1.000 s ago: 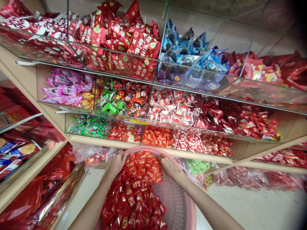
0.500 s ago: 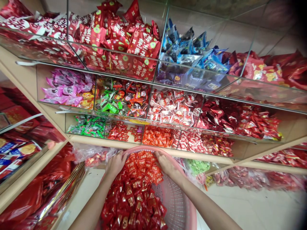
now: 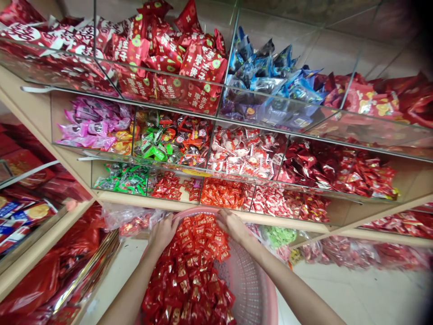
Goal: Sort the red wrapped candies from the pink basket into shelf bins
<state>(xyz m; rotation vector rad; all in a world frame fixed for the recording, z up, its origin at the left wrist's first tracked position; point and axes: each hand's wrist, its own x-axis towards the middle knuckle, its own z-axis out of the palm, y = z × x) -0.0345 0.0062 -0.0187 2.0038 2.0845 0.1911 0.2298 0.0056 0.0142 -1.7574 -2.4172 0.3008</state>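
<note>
A pink plastic basket (image 3: 273, 289) stands low in front of me, tilted in my view. Glossy dark red wrapped candies (image 3: 189, 284) fill its near left part, with orange-red wrapped candies (image 3: 199, 234) at its far end. My left hand (image 3: 164, 232) is closed over the rim at the far left. Across the far right rim lies my right hand (image 3: 232, 225), its bent fingers reaching inside beside the orange-red candies. Its fingertips are partly hidden. The basket's right inner wall shows bare, perforated plastic.
A shelf of clear-walled bins rises just beyond the basket, holding purple candies (image 3: 94, 122), orange-red candies (image 3: 222, 192) and blue packets (image 3: 270, 72). Its wooden front edge (image 3: 142, 200) is close to the rim. Plastic bags (image 3: 135, 219) lie underneath; another shelf (image 3: 43, 234) stands left.
My right hand has shifted slightly left along the far rim, its fingers a little more bent. My left hand and the basket look almost unmoved.
</note>
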